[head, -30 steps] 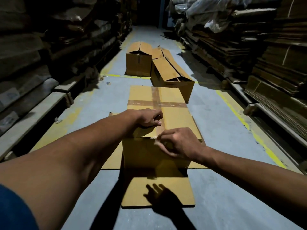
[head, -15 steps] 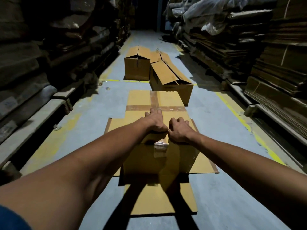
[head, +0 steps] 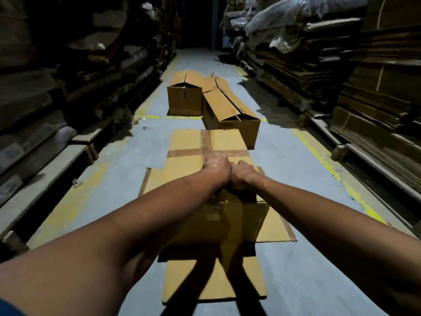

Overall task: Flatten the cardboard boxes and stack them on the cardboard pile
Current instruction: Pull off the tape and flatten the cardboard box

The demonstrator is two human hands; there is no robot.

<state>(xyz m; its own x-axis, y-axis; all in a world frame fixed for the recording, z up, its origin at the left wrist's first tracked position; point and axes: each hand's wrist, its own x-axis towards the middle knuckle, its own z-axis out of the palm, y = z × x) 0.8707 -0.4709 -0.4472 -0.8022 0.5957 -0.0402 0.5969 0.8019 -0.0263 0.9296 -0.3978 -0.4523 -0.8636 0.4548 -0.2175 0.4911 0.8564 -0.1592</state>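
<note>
A taped brown cardboard box (head: 186, 144) stands on the floor in front of me, on top of flattened cardboard sheets (head: 214, 283). My left hand (head: 215, 166) and my right hand (head: 242, 176) sit side by side on the box's top, along its taped centre seam, fingers curled into the flaps. Clear tape hangs loose on the box's near face (head: 215, 207). Two more boxes wait further down the aisle: one upright with open flaps (head: 184, 102), one long and lying to its right (head: 232, 122).
Tall stacks of flattened cardboard (head: 376, 92) line the right side, dark stacked goods (head: 45, 99) the left. The grey floor aisle (head: 296, 169) has yellow lines on both sides. Plastic sheeting (head: 284, 21) hangs over the right stacks.
My hands moved forward from the box's near edge to the middle of its top and came together at the seam. The tape at the near edge has come loose.
</note>
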